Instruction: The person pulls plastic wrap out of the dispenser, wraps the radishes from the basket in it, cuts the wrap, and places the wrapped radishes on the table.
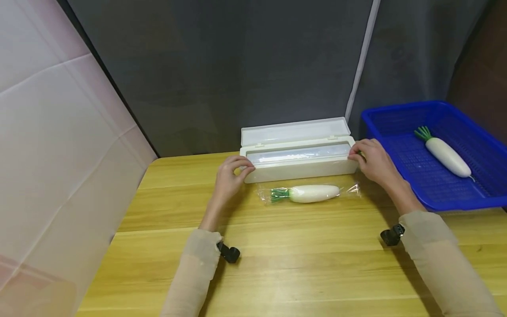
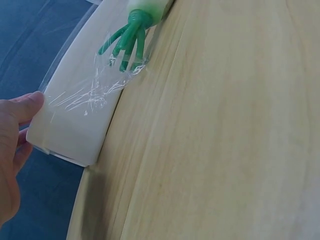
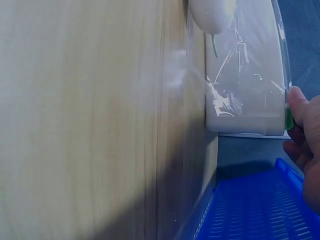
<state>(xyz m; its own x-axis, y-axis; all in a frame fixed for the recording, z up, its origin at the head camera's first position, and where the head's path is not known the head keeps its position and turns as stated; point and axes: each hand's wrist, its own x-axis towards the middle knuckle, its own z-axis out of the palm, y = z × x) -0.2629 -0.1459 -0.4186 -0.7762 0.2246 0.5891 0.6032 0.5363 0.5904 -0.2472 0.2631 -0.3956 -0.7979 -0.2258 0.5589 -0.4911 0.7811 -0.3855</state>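
A white cling film dispenser [image 1: 301, 170] stands at the back of the table, lid [image 1: 295, 132] raised and clear film [image 1: 301, 154] visible inside. My left hand [image 1: 229, 176] grips its front left corner, the thumb on the upper edge in the left wrist view; whether it also pinches film is hard to tell. At the other end my right hand [image 1: 374, 160] pinches a small green slider [image 3: 289, 118] between thumb and forefinger. Just in front of the dispenser lies a white radish [image 1: 314, 193] with green stalks [image 2: 131, 37], inside clear film with crinkled ends [image 1: 350, 190].
At the right stands a blue plastic basket [image 1: 467, 204] with a second, unwrapped radish [image 1: 447, 156] in it. A dark panel [image 1: 198, 88] rises behind the wooden table [image 1: 301, 264]. A pale sheet [image 1: 67, 154] hangs along the left side.
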